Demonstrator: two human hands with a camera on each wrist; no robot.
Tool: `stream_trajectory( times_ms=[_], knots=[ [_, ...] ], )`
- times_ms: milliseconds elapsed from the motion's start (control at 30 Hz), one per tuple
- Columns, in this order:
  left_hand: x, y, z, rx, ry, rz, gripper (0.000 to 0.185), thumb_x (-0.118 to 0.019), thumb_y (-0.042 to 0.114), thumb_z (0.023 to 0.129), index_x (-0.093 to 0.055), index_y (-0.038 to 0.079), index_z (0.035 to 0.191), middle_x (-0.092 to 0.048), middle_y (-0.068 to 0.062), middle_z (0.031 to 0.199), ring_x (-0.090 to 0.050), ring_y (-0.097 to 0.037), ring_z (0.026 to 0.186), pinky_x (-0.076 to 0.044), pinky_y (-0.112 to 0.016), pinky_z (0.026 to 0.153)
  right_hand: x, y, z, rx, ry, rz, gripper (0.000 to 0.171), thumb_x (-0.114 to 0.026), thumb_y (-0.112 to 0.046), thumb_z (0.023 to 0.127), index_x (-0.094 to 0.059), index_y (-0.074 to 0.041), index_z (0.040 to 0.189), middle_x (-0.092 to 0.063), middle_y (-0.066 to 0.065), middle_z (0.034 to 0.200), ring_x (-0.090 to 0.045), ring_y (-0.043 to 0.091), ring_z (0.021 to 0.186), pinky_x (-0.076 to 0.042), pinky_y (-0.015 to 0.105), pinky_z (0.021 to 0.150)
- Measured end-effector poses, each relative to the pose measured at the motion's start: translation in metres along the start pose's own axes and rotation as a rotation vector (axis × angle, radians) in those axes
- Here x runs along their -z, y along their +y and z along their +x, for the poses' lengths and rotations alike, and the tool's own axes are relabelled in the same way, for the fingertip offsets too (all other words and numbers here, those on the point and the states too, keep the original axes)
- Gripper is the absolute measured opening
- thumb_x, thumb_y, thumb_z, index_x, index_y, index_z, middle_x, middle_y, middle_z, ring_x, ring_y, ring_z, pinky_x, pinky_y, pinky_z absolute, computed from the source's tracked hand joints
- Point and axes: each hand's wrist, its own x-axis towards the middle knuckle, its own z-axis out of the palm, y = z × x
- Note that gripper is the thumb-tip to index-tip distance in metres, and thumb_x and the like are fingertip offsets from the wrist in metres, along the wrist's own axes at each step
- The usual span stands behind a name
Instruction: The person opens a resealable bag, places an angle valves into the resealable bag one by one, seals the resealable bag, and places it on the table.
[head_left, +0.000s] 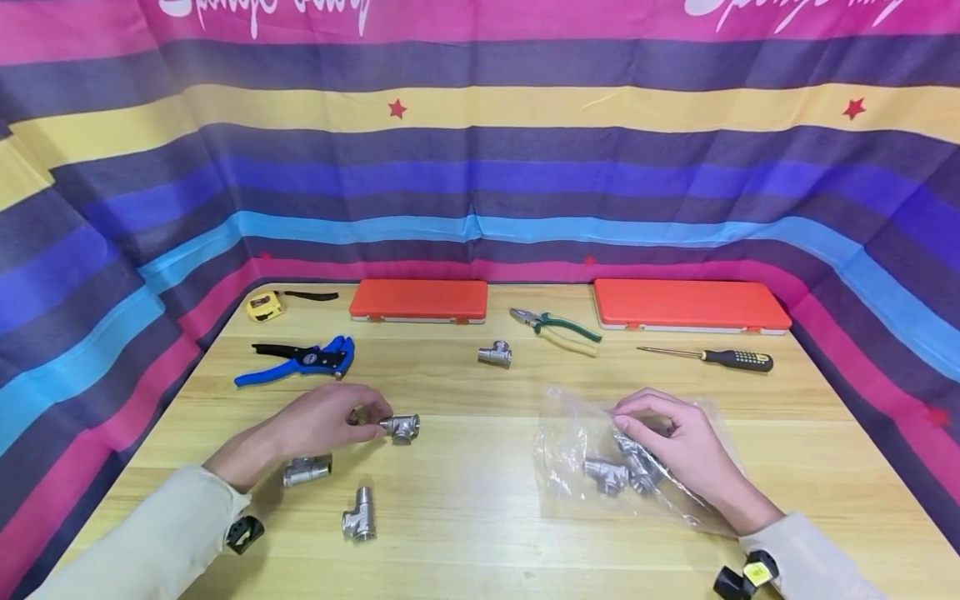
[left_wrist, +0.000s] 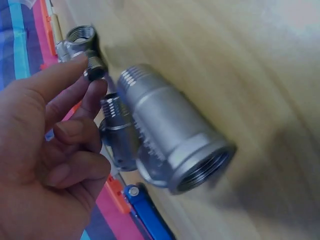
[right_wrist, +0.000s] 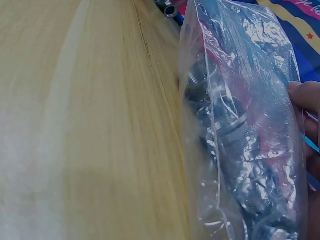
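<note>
My left hand [head_left: 375, 419] pinches one end of a silver tee pipe fitting [head_left: 402, 427] that lies on the wooden table [head_left: 465, 517]. In the left wrist view its fingertips [left_wrist: 87, 65] close on that tee fitting's [left_wrist: 80, 42] threaded end. A straight fitting [head_left: 306, 470] lies by the wrist and fills the left wrist view [left_wrist: 170, 140]. Another tee [head_left: 360, 514] lies nearer me. A further tee [head_left: 496, 353] sits mid-table. My right hand [head_left: 630, 419] grips a clear plastic bag [head_left: 577, 467] holding several fittings [head_left: 607, 475]. The bag [right_wrist: 245, 125] looks crinkled up close.
A blue wire stripper [head_left: 300, 360] and a yellow tape measure [head_left: 265, 306] lie at the back left. Two orange cases [head_left: 418, 300] [head_left: 690, 304] line the far edge, with pliers [head_left: 555, 327] between them and a screwdriver [head_left: 712, 357] at the right. Striped cloth surrounds the table.
</note>
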Motion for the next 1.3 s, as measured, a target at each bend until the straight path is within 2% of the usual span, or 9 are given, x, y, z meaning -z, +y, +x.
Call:
stream_trajectory(
  times_ms=[200, 367, 533, 633, 800, 967, 1133, 1167, 1300],
  knots=[
    [-0.004, 0.0, 0.005, -0.021, 0.001, 0.014, 0.012, -0.078, 0.033, 0.102, -0.08, 0.028, 0.113, -0.074, 0.02, 0.099, -0.059, -0.002, 0.082, -0.053, -0.027, 0.078, 0.001, 0.0, 0.0, 0.002, -0.004, 0.011, 0.017, -0.079, -0.005, 0.099, -0.082, -0.019, 0.109, -0.081, -0.005, 0.109, -0.074, 0.005, 0.108, -0.057, 0.016, 0.096],
    [-0.003, 0.013, 0.016, -0.076, -0.004, -0.027, 0.01, -0.077, 0.034, 0.103, -0.078, 0.029, 0.112, -0.076, 0.019, 0.101, -0.06, -0.003, 0.079, -0.052, -0.024, 0.07, 0.002, 0.001, 0.0, -0.001, -0.004, 0.01, 0.019, -0.079, -0.005, 0.099, -0.082, -0.021, 0.108, -0.081, -0.006, 0.109, -0.074, 0.005, 0.108, -0.057, 0.016, 0.096],
    [-0.012, 0.044, 0.038, -0.159, -0.029, -0.078, 0.015, -0.077, 0.036, 0.103, -0.078, 0.026, 0.114, -0.077, 0.017, 0.103, -0.063, -0.004, 0.082, -0.054, -0.026, 0.076, 0.002, 0.001, 0.0, 0.002, -0.003, 0.01, 0.019, -0.079, -0.004, 0.099, -0.082, -0.02, 0.108, -0.081, -0.006, 0.11, -0.074, 0.005, 0.108, -0.057, 0.016, 0.096],
    [-0.023, 0.069, 0.054, -0.202, -0.049, -0.053, 0.018, -0.077, 0.037, 0.102, -0.078, 0.025, 0.115, -0.076, 0.018, 0.102, -0.062, -0.001, 0.084, -0.055, -0.027, 0.081, 0.001, 0.0, 0.0, 0.003, -0.004, 0.015, 0.018, -0.079, -0.004, 0.099, -0.082, -0.019, 0.109, -0.081, -0.006, 0.11, -0.074, 0.005, 0.108, -0.058, 0.017, 0.095],
    [-0.041, 0.107, 0.08, -0.278, -0.074, -0.055, 0.017, -0.077, 0.035, 0.103, -0.078, 0.025, 0.115, -0.075, 0.019, 0.099, -0.059, -0.001, 0.078, -0.052, -0.026, 0.076, 0.0, 0.0, 0.001, 0.003, -0.008, 0.019, 0.018, -0.079, -0.005, 0.099, -0.082, -0.02, 0.109, -0.081, -0.006, 0.11, -0.074, 0.006, 0.107, -0.058, 0.019, 0.093],
    [-0.06, 0.138, 0.101, -0.31, -0.068, -0.058, 0.015, -0.076, 0.033, 0.103, -0.079, 0.023, 0.114, -0.079, 0.015, 0.101, -0.065, 0.003, 0.086, -0.054, -0.023, 0.084, 0.0, 0.0, 0.002, 0.002, -0.006, -0.002, 0.018, -0.079, -0.006, 0.1, -0.082, -0.022, 0.108, -0.081, -0.007, 0.109, -0.074, 0.005, 0.107, -0.057, 0.018, 0.094],
    [-0.078, 0.16, 0.117, -0.303, -0.063, -0.041, 0.015, -0.076, 0.032, 0.104, -0.079, 0.022, 0.114, -0.081, 0.013, 0.1, -0.066, 0.004, 0.083, -0.053, -0.017, 0.079, 0.001, 0.0, 0.001, 0.003, -0.002, -0.005, 0.017, -0.079, -0.006, 0.099, -0.083, -0.02, 0.109, -0.081, -0.008, 0.109, -0.074, 0.006, 0.107, -0.057, 0.018, 0.093],
    [-0.081, 0.163, 0.119, -0.312, -0.065, -0.057, 0.013, -0.076, 0.03, 0.104, -0.079, 0.021, 0.113, -0.081, 0.012, 0.1, -0.066, 0.003, 0.081, -0.054, -0.016, 0.077, 0.002, 0.0, 0.001, 0.004, -0.004, -0.002, 0.017, -0.079, -0.006, 0.099, -0.082, -0.018, 0.109, -0.081, -0.007, 0.109, -0.074, 0.006, 0.107, -0.058, 0.019, 0.093],
    [-0.087, 0.169, 0.124, -0.36, -0.109, -0.178, 0.015, -0.073, 0.025, 0.107, -0.08, 0.019, 0.118, -0.082, 0.007, 0.116, -0.072, 0.002, 0.094, -0.054, -0.014, 0.083, 0.002, -0.001, 0.0, -0.001, -0.004, 0.005, 0.016, -0.079, -0.005, 0.099, -0.082, -0.016, 0.11, -0.081, -0.006, 0.111, -0.074, 0.006, 0.107, -0.058, 0.019, 0.094]
  ],
)
